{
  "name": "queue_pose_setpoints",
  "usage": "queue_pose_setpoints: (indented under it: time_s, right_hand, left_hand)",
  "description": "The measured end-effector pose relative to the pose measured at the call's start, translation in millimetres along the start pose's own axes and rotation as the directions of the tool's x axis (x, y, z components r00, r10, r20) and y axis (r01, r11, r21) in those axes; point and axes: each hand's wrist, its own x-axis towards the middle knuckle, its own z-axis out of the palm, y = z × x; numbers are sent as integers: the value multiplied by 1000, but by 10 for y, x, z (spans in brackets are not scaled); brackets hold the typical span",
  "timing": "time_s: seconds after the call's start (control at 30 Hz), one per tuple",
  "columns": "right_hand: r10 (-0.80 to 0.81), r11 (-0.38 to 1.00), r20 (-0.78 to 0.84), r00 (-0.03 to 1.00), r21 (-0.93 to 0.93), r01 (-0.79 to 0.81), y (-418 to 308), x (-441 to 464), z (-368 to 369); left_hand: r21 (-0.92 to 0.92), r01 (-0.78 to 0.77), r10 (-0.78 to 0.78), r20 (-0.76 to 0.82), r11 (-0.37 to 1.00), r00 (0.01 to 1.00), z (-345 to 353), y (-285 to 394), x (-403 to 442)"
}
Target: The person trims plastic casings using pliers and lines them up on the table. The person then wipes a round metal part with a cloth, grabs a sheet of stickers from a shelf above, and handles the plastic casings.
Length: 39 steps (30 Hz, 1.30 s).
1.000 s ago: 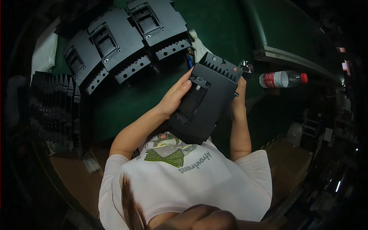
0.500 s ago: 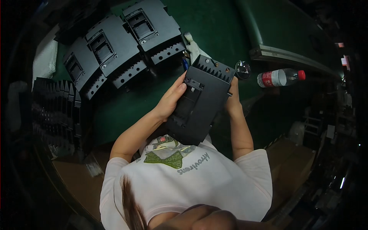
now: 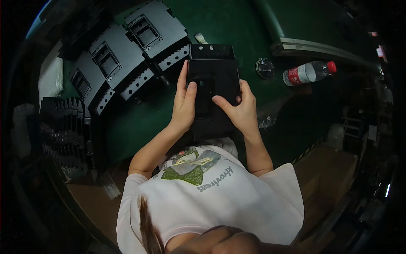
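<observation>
Between my hands, close to my body, I hold a black housing (image 3: 215,78) with a row of holes in its far edge. My left hand (image 3: 185,103) grips its left side, the thumb lying on top. From the right, my right hand (image 3: 241,108) clasps the other side, its thumb pressed on the upper face and its other fingers mostly hidden behind the edge. Three similar grey-black housings (image 3: 122,53) stand in a row at the far left, each with a rectangular opening. Past the held housing, part of a whitish object (image 3: 201,38) shows.
A water bottle (image 3: 308,73) with a red cap lies at the right, beside a small round shiny object (image 3: 264,68). Stacked black parts (image 3: 67,131) fill the left side. Behind the bottle is a green, metal-edged surface (image 3: 317,48). Cardboard (image 3: 325,173) sits low right.
The housing has turned from a tilt to nearly straight, and its upper face now lies flatter to my view. My right hand has come round with its thumb on top.
</observation>
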Motion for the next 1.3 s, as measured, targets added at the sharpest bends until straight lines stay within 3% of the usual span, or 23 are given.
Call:
queue_pose_setpoints:
  time_s: [0.07,0.27,0.3,0.37,0.47,0.7,0.8,0.87,0.93,1.0,1.07,1.13,1.27,1.3]
  right_hand:
    - [142,978,77,987,146,-152,-60,58,-58]
    - [180,967,158,971,150,-204,-60,89,-133]
    - [178,967,158,971,152,-202,-42,64,-119]
    - [-17,967,125,992,253,-15,0,8,-79]
    - [52,988,200,979,134,-80,-145,45,-181]
    - [87,977,71,994,187,-99,58,138,-11]
    - [131,983,64,989,124,-138,84,167,-74]
    - [199,922,40,979,332,-201,94,153,-125]
    - [153,909,73,985,381,-170,98,122,-221]
    - [61,821,203,977,547,-165,153,42,-349]
    - [-27,815,206,978,572,-98,224,-101,-292]
    - [-100,847,177,979,532,-10,200,-179,-297]
    - [-26,857,7,1000,516,19,56,-66,-194]
    - [-189,899,-78,979,386,204,21,-11,-237]
  left_hand:
    - [11,-1,1,-21,1000,1000,-5,-4,-12]
    - [-91,54,-57,-30,994,998,63,71,-45]
    - [-45,32,-35,-56,998,998,54,51,-46]
    - [3,13,-12,-81,1000,997,59,48,-55]
    - [-35,43,-46,-87,998,995,92,77,-66]
    - [-72,33,-40,-98,997,994,149,148,-84]
    - [-60,17,-24,-112,998,993,149,118,-78]
    - [-32,3,-7,-133,999,991,144,150,-82]
    - [-215,44,-82,-171,976,982,170,282,-102]
    - [-177,-37,-9,-252,984,968,157,371,-101]
    - [-126,-116,68,-336,985,939,111,379,-78]
    - [-287,-175,-23,-574,942,818,49,288,-35]
    - [-213,-261,132,-481,941,867,40,348,-21]
    - [-251,-259,151,-379,933,913,-34,312,-41]
